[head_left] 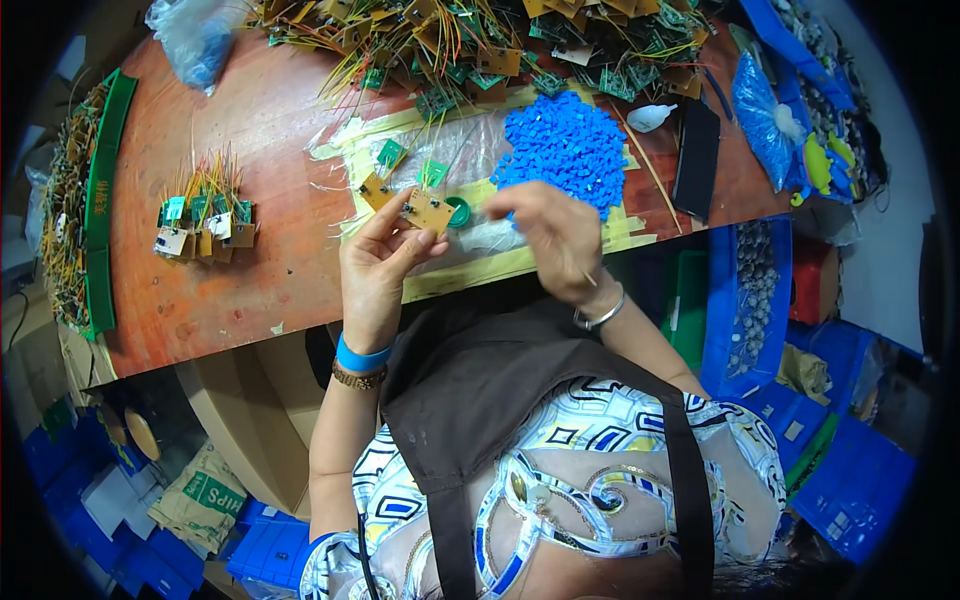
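Clutter crowds this red-brown wooden table (290, 135) from several sides. Along the far edge there's a big messy heap of tan and green circuit boards with yellow and orange wires (490, 62), and right of center a pile of tiny bright blue plastic pieces (572, 145). Further right sit a small white bottle (650, 118) and a flat black slab (696, 165). Over on the left you get a wired bundle of boards (207, 228) and a long green-walled tray (102, 215) packed with more. Closest to the work is a round green plastic cap (459, 214), right by the edge of the held board.

The heap is cut off up top, and the left hand's fingers hide part of the board. The right hand (566, 245) is curled up by the near edge of the blue pile; can't tell if it's gripping anything.

Left hand (378, 262) has thumb and index finger pinched on a tan rectangular circuit board (430, 214), tilted above the taped plastic sheet, small dark parts on its face. Another tan board (375, 190) and two little green square boards (433, 173) sit right around it.
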A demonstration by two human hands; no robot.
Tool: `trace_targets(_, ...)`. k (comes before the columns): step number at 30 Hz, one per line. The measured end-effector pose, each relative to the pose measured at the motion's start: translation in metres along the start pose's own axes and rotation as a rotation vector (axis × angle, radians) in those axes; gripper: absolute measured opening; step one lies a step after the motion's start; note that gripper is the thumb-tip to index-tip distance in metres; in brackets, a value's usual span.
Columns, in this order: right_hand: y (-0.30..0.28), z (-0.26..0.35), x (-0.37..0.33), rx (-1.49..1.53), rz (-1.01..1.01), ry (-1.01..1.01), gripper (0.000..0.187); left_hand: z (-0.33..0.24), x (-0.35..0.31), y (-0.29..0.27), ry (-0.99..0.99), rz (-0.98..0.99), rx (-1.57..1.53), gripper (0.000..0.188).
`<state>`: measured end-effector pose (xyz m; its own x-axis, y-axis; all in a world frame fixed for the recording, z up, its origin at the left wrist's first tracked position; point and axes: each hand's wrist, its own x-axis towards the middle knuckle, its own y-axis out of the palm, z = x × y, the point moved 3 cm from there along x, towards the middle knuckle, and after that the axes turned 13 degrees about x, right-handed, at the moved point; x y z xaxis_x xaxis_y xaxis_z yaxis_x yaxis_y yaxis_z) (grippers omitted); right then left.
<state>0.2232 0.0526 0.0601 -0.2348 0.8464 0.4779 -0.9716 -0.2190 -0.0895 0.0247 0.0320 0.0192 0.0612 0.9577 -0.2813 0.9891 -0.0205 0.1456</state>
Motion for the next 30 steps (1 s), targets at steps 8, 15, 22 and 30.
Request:
trace_targets(8,-0.004,-0.049,0.007,-0.655,0.119,-0.104,0.019,0.002,0.0,0.0,0.024,-0.017,0.016,0.049)
trace_targets(15,0.001,-0.049,0.009,-0.7,0.094,-0.11,0.02,0.002,0.001,0.003,0.005,-0.022,0.008,0.048)
trace_targets(22,0.026,-0.005,0.011,-0.31,0.057,-0.206,0.024,0.004,0.001,0.016,0.016,0.055,-0.001,0.044)
trace_targets(30,0.028,-0.014,0.002,-0.398,0.025,-0.211,0.026,0.0,-0.003,0.021,0.01,0.074,0.008,0.043)
